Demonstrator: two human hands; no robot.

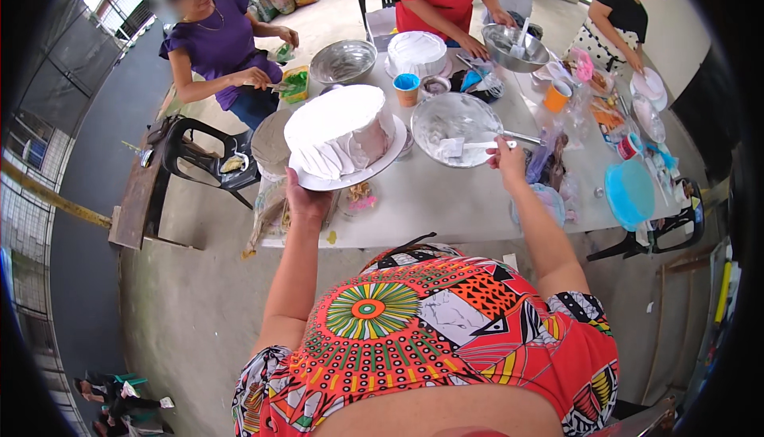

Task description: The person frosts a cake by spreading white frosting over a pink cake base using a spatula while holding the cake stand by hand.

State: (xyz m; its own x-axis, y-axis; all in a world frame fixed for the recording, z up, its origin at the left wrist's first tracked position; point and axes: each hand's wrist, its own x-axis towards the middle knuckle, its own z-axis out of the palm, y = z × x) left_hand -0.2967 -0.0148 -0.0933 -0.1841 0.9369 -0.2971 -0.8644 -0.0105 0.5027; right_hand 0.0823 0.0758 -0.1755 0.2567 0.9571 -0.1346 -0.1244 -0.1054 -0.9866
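My left hand [307, 197] is closed under the edge of a round white cake board [391, 149], holding it up off the table. On the board stands a tall round cake [337, 122] in white icing; its top looks smooth, while the near side shows ridged strokes and a thinner patch at right. My right hand [508, 160] grips the handle of a white spatula [476, 145]. The spatula's blade is over a metal bowl [446, 115] smeared with white icing. A second handle sticks out from that bowl's right side.
On the white table [398, 218] are another iced cake [417, 52], a metal bowl [343, 61], an orange cup [407, 95] of blue icing and plastic bags [549, 158]. A turquoise round cake [629, 195] sits at right. Three people work around the far side.
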